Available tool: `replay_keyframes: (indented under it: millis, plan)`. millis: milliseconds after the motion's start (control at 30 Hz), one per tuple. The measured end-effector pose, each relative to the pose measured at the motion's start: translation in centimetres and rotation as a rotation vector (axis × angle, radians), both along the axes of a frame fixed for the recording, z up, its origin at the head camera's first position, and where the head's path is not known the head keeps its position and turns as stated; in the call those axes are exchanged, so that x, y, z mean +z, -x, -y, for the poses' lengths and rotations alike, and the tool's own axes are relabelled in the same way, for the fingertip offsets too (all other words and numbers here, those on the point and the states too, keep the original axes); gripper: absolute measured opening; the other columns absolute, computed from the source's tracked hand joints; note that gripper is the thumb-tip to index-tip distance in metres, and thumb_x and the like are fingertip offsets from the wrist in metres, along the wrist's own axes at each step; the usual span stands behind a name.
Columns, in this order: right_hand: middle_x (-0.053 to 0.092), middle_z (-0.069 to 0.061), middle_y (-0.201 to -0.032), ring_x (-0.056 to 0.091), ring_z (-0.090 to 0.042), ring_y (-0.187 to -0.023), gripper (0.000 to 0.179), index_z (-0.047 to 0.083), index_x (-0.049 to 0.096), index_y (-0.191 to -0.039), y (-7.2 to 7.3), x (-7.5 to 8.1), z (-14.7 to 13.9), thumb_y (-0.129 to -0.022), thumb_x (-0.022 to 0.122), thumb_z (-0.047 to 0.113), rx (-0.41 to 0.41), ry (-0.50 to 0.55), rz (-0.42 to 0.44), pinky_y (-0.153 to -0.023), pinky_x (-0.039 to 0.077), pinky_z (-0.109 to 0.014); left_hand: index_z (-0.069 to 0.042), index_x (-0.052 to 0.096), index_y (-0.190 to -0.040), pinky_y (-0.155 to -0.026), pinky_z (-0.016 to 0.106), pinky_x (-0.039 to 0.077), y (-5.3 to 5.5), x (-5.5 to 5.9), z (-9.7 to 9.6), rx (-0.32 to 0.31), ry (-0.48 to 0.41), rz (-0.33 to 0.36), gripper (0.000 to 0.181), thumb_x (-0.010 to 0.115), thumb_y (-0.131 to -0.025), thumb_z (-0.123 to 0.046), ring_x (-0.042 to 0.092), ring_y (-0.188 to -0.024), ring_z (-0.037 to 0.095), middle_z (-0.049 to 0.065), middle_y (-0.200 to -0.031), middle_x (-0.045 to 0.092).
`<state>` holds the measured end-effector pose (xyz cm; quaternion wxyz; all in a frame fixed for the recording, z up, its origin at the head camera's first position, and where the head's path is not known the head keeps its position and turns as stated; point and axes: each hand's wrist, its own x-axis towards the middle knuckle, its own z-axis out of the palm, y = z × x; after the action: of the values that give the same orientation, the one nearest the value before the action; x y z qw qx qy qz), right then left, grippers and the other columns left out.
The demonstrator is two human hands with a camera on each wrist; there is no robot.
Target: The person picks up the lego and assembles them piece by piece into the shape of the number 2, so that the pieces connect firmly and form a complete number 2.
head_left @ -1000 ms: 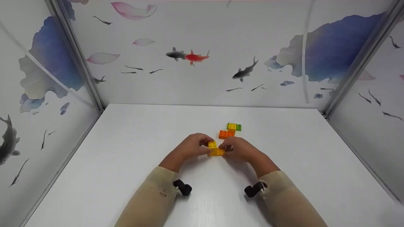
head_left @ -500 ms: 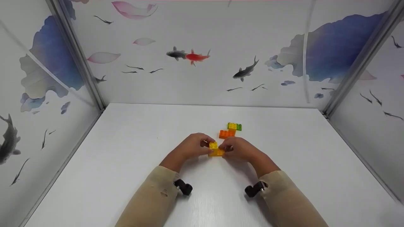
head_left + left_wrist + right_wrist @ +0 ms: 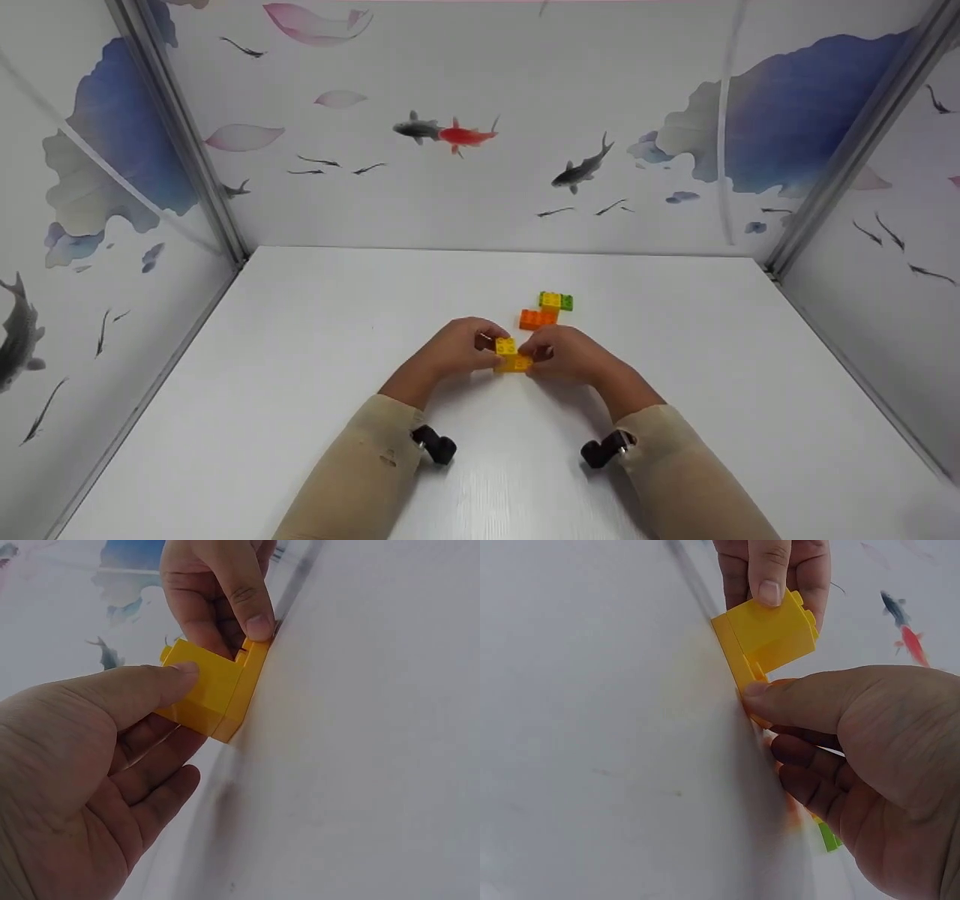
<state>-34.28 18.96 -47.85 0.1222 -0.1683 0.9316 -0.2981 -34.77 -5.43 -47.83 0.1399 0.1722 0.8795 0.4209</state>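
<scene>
A tall bright yellow toy building block (image 3: pixel 505 346) sits on one end of a flatter yellow-orange building block (image 3: pixel 520 364), low over the white table. From the left, my left hand (image 3: pixel 459 349) pinches the tall block, thumb on its near face, as the left wrist view shows. My right hand (image 3: pixel 576 355) pinches the other end of the flat block (image 3: pixel 732 658) between thumb and fingers. Studs show on the tall block's top. Both hands hide part of the blocks' far sides.
Behind the hands lies a group of building blocks: an orange one (image 3: pixel 533 319), a yellow one (image 3: pixel 551 300) and a green one (image 3: pixel 568 302). White printed panels (image 3: pixel 480 210) enclose the white table (image 3: pixel 330 300) at the back and sides.
</scene>
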Motion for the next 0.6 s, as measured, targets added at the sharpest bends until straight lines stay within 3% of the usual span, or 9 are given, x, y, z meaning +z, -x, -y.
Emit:
replay_keyframes:
  millis: [333,600]
  plan:
    - [0.077,0.005,-0.114,0.066,-0.019,-0.102,0.025,0.026,0.081,-0.122,0.4,0.1,-0.6,-0.096,0.082,0.023,-0.010,0.025,0.014,-0.099,0.060,-0.040,-0.024,0.075,-0.125,-0.097,0.036,0.060,0.3,-0.3,0.2,-0.001,-0.005,0.016,0.034,0.083,-0.093,-0.026,0.066,-0.108,0.018,-0.006,-0.117,0.073]
    - [0.074,-0.002,-0.126,0.064,-0.027,-0.117,0.032,0.025,0.078,-0.129,1.5,0.5,-2.4,-0.099,0.078,0.036,-0.139,0.073,-0.041,-0.103,0.056,-0.046,-0.025,0.074,-0.127,-0.104,0.038,0.058,0.2,-0.1,0.3,0.004,0.007,0.041,0.035,0.082,-0.094,-0.028,0.066,-0.113,0.017,-0.007,-0.122,0.072]
